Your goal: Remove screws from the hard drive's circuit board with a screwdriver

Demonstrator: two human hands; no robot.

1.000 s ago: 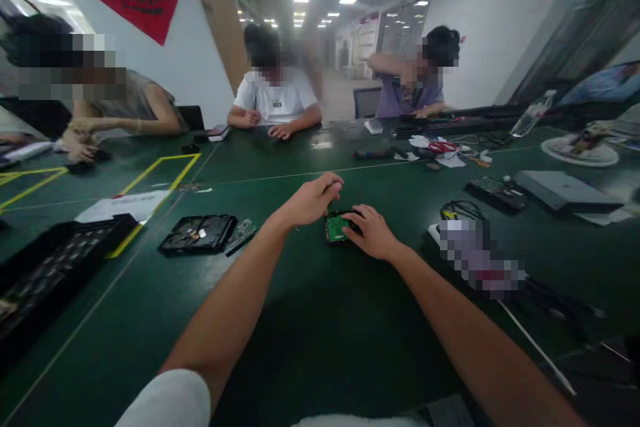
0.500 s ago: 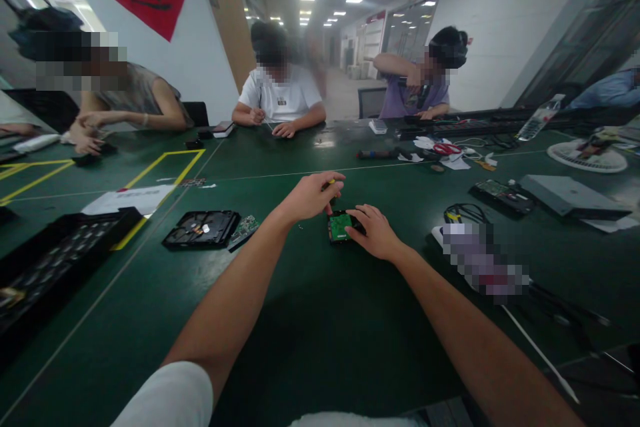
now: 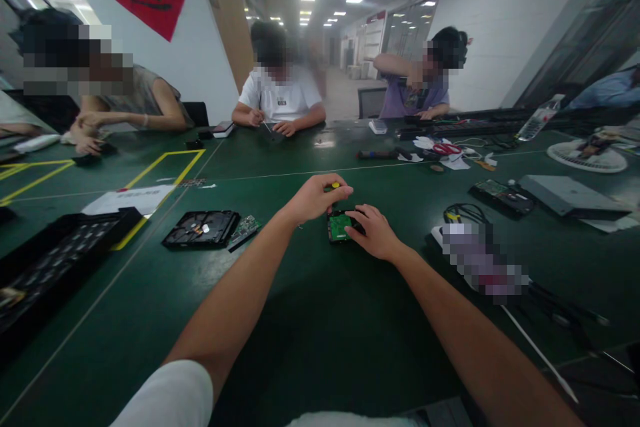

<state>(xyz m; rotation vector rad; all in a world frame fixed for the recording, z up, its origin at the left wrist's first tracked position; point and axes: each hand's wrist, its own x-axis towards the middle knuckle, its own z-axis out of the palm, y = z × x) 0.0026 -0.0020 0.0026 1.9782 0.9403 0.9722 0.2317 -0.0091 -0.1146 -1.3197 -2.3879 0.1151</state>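
In the head view, a small hard drive (image 3: 340,229) lies on the green table with its green circuit board facing up. My right hand (image 3: 373,230) rests over its right side, thumb on the board and fingers curled along the far edge, gripping it. Above the drive's far left corner, my left hand (image 3: 320,197) is closed around an upright screwdriver (image 3: 336,185); only its yellow top shows clearly. The screwdriver's tip is hidden behind my fingers. To the left sit an opened black drive case (image 3: 201,229) and a loose circuit board (image 3: 245,232).
A long black tray (image 3: 65,260) holds parts at the left. On the right are a blurred-out pouch-like item (image 3: 480,260) with cables, another hard drive (image 3: 501,195) and a grey metal box (image 3: 575,197). Several people sit across the table (image 3: 300,347); a bottle (image 3: 540,118) leans at the back right.
My left hand has shifted slightly right, its thumb and fingers turning around the screwdriver's yellow top. My right hand and the hard drive have stayed in place.
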